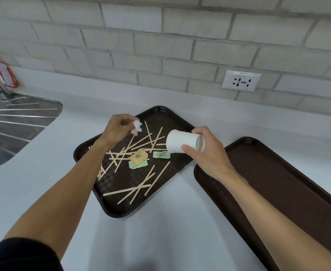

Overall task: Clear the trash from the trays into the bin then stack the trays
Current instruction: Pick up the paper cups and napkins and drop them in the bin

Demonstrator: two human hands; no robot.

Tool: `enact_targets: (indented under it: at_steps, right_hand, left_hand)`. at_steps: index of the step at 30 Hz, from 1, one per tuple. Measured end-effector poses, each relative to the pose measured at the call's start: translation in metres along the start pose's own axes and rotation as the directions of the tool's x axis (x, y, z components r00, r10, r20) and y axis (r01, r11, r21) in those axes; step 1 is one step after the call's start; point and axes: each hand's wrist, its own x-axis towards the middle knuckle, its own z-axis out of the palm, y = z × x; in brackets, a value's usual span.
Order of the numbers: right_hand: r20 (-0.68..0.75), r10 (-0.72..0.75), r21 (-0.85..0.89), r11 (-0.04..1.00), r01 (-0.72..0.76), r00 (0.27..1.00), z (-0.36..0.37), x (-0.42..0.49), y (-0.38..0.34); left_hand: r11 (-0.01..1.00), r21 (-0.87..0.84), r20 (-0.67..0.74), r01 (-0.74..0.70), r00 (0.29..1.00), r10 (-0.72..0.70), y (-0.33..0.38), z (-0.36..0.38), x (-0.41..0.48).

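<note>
Above the dark tray on the white worktop, the left hand pinches a crumpled tissue while the right hand grips a tipped paper cup (stir sticks and sachets lie below); a second tray sits just right

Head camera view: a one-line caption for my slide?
Left hand pinches crumpled white tissue, right hand grips white paper cup above littered dark brown tray.

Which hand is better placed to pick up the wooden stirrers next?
Probably the left hand: it hovers over the stirrers, pinching only a tissue; the right hand grips the cup.
</note>
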Motion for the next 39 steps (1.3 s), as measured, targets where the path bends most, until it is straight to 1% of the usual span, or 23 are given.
enact_targets:
  at_steps: [2, 4, 7, 9, 12, 14, 18, 21, 25, 27, 28, 31, 33, 36, 39]
  right_hand:
    - [-0.016, 0.010, 0.041, 0.999, -0.009, 1.000, 0.000, -0.004, -0.002]
    - [-0.020, 0.022, 0.080, 0.997, -0.021, 1.000, -0.002, -0.011, -0.002]
    - [-0.037, 0.033, 0.112, 0.993, -0.029, 0.999, -0.008, -0.024, 0.003]
    - [-0.052, 0.039, 0.126, 0.991, -0.033, 0.998, -0.016, -0.036, 0.008]
    - [-0.085, 0.074, 0.155, 0.986, -0.060, 0.994, -0.037, -0.057, 0.020]
    - [-0.117, 0.109, 0.173, 0.981, -0.088, 0.987, -0.057, -0.075, 0.032]
    - [-0.210, 0.205, 0.195, 0.967, -0.165, 0.956, -0.114, -0.130, 0.068]
    - [-0.316, 0.273, 0.213, 0.954, -0.212, 0.909, -0.163, -0.185, 0.104]
    - [-0.438, 0.364, 0.277, 0.924, -0.262, 0.822, -0.229, -0.283, 0.161]
    - [-0.491, 0.410, 0.319, 0.906, -0.280, 0.769, -0.259, -0.339, 0.187]
    - [-0.522, 0.443, 0.344, 0.891, -0.296, 0.729, -0.275, -0.371, 0.201]
    - [-0.594, 0.540, 0.423, 0.840, -0.339, 0.597, -0.307, -0.448, 0.233]
    - [-0.636, 0.574, 0.453, 0.819, -0.353, 0.516, -0.322, -0.498, 0.253]
    - [-0.649, 0.647, 0.501, 0.759, -0.415, 0.400, -0.328, -0.569, 0.281]
    - [-0.599, 0.748, 0.583, 0.651, -0.485, 0.285, -0.316, -0.625, 0.313]
  left_hand:
    - [0.997, -0.075, -0.052, -0.003, 0.999, -0.001, 0.012, 0.000, -0.008]
    - [0.993, -0.119, -0.072, -0.006, 0.997, -0.003, 0.021, 0.001, -0.018]
    - [0.991, -0.128, -0.109, -0.040, 0.994, 0.026, 0.035, 0.004, -0.034]
    - [0.989, -0.138, -0.092, -0.050, 0.995, 0.038, 0.042, 0.012, -0.046]
    - [0.985, -0.172, 0.006, -0.036, 0.999, 0.038, 0.056, 0.039, -0.064]
    - [0.980, -0.194, 0.075, -0.039, 0.996, 0.054, 0.072, 0.068, -0.081]
    - [0.969, -0.244, 0.233, -0.045, 0.967, 0.104, 0.116, 0.153, -0.124]
    - [0.967, -0.254, 0.336, -0.031, 0.934, 0.119, 0.147, 0.224, -0.160]
    - [0.959, -0.282, 0.487, -0.012, 0.860, 0.154, 0.194, 0.326, -0.233]
    - [0.949, -0.314, 0.565, 0.018, 0.807, 0.172, 0.219, 0.373, -0.282]
    - [0.948, -0.318, 0.608, 0.018, 0.771, 0.189, 0.230, 0.399, -0.310]
    - [0.958, -0.268, 0.687, -0.097, 0.678, 0.261, 0.250, 0.457, -0.380]
    - [0.958, -0.222, 0.737, -0.183, 0.612, 0.288, 0.259, 0.495, -0.424]
    - [0.956, -0.150, 0.829, -0.251, 0.495, 0.261, 0.254, 0.542, -0.485]
    - [0.958, -0.110, 0.894, -0.263, 0.396, 0.211, 0.231, 0.581, -0.531]
